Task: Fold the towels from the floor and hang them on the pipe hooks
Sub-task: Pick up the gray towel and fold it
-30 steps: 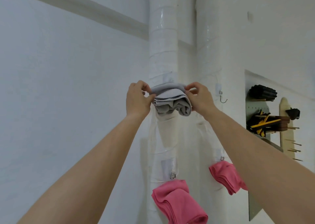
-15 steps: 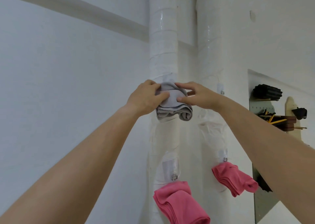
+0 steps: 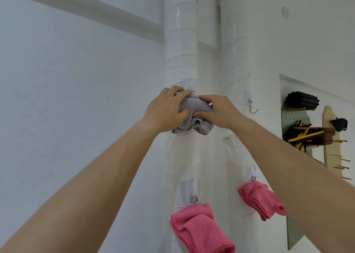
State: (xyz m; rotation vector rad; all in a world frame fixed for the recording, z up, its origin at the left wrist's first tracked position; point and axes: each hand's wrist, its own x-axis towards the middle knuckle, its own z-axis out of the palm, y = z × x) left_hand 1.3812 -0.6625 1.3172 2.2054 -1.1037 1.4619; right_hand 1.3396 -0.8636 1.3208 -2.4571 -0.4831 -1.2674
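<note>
Head view, looking up at two white wrapped pipes; the folded grey towel [image 3: 194,116] is bunched against the front of the left pipe [image 3: 180,50], just under its upper adhesive hook pad, and both hands are on it. Soft, light cloth by the look of it, thick where the layers stack; it should squash rather than resist, and a loose fold could well slide out, so I'd take it at the top bunch where the layers meet, not at the hanging edge.

Left hand [image 3: 165,112]: fingers curled over the top of the bundle, thumb tucked in front, clamping the cloth; right hand [image 3: 221,112]: fingers wrapped round the right side, thumb pressing the front fold; neither is loose, both grip the towel. The hook itself is hidden behind cloth and fingers, so whether it has caught I cannot tell.

Below, a pink towel [image 3: 199,229] hangs from the lower hook of the same pipe; another pink one [image 3: 259,202] hangs on the right pipe [image 3: 233,50], whose upper hook [image 3: 252,109] is bare.
</note>
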